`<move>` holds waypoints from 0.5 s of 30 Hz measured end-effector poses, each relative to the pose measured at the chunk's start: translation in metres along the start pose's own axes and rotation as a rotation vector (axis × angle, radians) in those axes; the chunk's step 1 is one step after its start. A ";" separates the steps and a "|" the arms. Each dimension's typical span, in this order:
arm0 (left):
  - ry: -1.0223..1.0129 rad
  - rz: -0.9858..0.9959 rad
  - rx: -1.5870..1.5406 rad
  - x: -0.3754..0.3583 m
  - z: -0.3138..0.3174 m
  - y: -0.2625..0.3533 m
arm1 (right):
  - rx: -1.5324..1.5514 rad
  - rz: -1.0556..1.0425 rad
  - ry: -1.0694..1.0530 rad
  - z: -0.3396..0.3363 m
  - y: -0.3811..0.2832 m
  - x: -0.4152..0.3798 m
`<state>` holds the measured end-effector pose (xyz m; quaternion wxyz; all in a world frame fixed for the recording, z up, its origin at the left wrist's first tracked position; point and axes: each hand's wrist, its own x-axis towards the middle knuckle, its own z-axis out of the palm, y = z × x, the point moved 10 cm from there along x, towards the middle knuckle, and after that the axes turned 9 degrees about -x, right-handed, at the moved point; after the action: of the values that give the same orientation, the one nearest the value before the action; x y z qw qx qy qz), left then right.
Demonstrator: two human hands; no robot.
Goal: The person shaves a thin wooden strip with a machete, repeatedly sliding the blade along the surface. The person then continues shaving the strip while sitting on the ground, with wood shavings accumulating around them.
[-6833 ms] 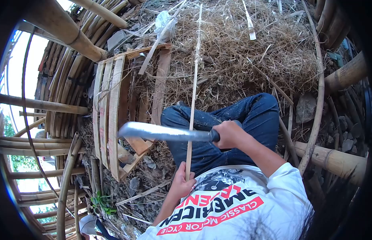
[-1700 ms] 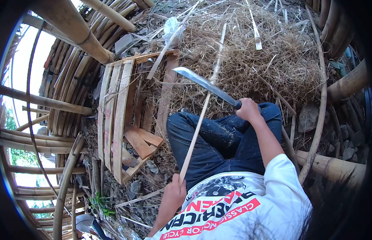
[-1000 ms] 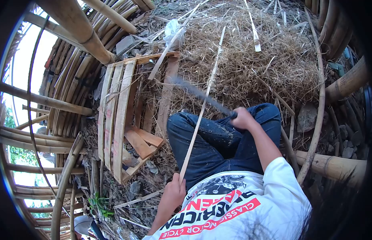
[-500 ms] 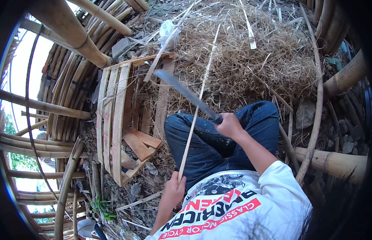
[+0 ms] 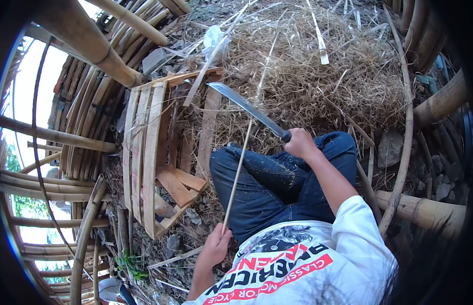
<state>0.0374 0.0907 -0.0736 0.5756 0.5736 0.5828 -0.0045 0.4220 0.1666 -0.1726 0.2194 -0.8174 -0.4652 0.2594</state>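
A: What do the 2 hands hold?

B: The left hand (image 5: 214, 248) is clenched round the near end of a thin bamboo strip (image 5: 242, 148); the strip runs up and away from it, over the person's jeans (image 5: 277, 188) and into the heap of dry shavings (image 5: 323, 76); the right hand (image 5: 299, 144) grips the handle of a machete (image 5: 249, 109).

A: Where is the blade against the strip?

B: It crosses the strip above the knee, tip toward the wooden slat crate (image 5: 145, 147); whether it touches, I cannot tell.
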 end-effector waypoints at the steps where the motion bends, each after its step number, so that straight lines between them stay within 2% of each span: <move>1: -0.012 -0.005 -0.001 0.001 0.000 -0.003 | 0.005 0.020 0.016 0.000 -0.003 -0.005; 3: -0.027 0.014 -0.062 0.002 -0.004 -0.008 | -0.011 0.031 0.015 0.008 -0.008 -0.015; 5: -0.045 -0.008 -0.095 0.003 0.004 -0.009 | 0.015 -0.084 -0.030 0.013 -0.032 -0.027; 7: -0.075 -0.042 -0.172 0.002 0.010 -0.006 | 0.007 -0.096 -0.055 0.015 -0.038 -0.028; 9: -0.100 -0.092 -0.240 0.000 0.009 -0.008 | -0.075 -0.152 -0.148 0.020 -0.038 -0.021; 10: -0.097 -0.070 -0.203 -0.001 0.005 -0.006 | -0.168 -0.153 -0.125 0.016 -0.028 -0.009; 12: -0.078 -0.059 -0.175 -0.003 0.007 -0.011 | -0.142 0.003 -0.119 0.018 0.026 0.021; 14: -0.073 0.115 -0.044 0.013 0.015 -0.004 | -0.123 0.053 -0.122 0.016 0.030 0.033; 15: -0.126 0.008 -0.186 0.019 0.021 -0.018 | -0.118 0.046 -0.109 0.009 0.017 0.032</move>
<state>0.0456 0.0836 -0.1053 0.6620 0.5186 0.5409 0.0159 0.4413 0.1872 -0.1967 0.1391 -0.8241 -0.4721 0.2804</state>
